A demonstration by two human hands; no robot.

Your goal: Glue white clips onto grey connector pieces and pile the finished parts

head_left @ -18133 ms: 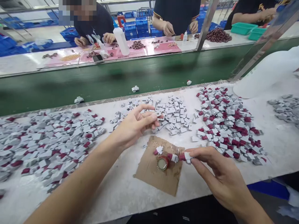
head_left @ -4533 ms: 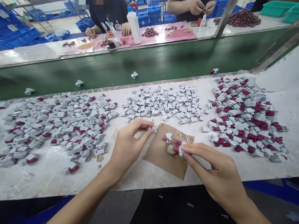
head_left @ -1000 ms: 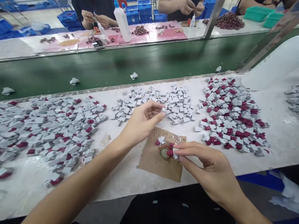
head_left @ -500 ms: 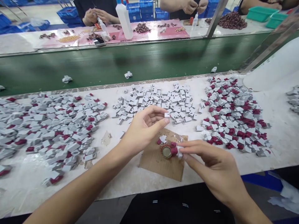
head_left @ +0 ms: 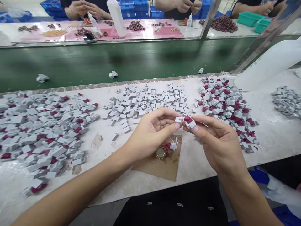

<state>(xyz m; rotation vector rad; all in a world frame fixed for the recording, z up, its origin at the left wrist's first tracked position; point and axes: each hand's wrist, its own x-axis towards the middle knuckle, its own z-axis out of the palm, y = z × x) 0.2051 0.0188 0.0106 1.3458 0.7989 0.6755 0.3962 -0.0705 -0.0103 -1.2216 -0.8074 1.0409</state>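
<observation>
My left hand (head_left: 160, 128) pinches a small grey plastic block (head_left: 178, 120) between thumb and fingertips. Close against it, my right hand (head_left: 211, 135) grips a maroon and grey plastic piece (head_left: 189, 121), its maroon end turned up. The two parts nearly meet; whether they touch I cannot tell. Below the hands lies a piece of brown cardboard (head_left: 157, 169). On it sits a bottle cap (head_left: 161, 152) with its hollow side up, and beside the cap rests another maroon and grey piece (head_left: 172, 146).
Loose grey blocks (head_left: 141, 99) are heaped behind my hands. Piles of maroon and grey pieces lie at left (head_left: 47, 131) and right (head_left: 230, 106). A green belt (head_left: 141, 59) runs beyond the table. Several co-workers' hands work at the far bench near a white bottle (head_left: 117, 18).
My right hand has lifted its maroon and grey piece from beside the bottle cap up to the grey block in my left hand. The whole view has shifted slightly.
</observation>
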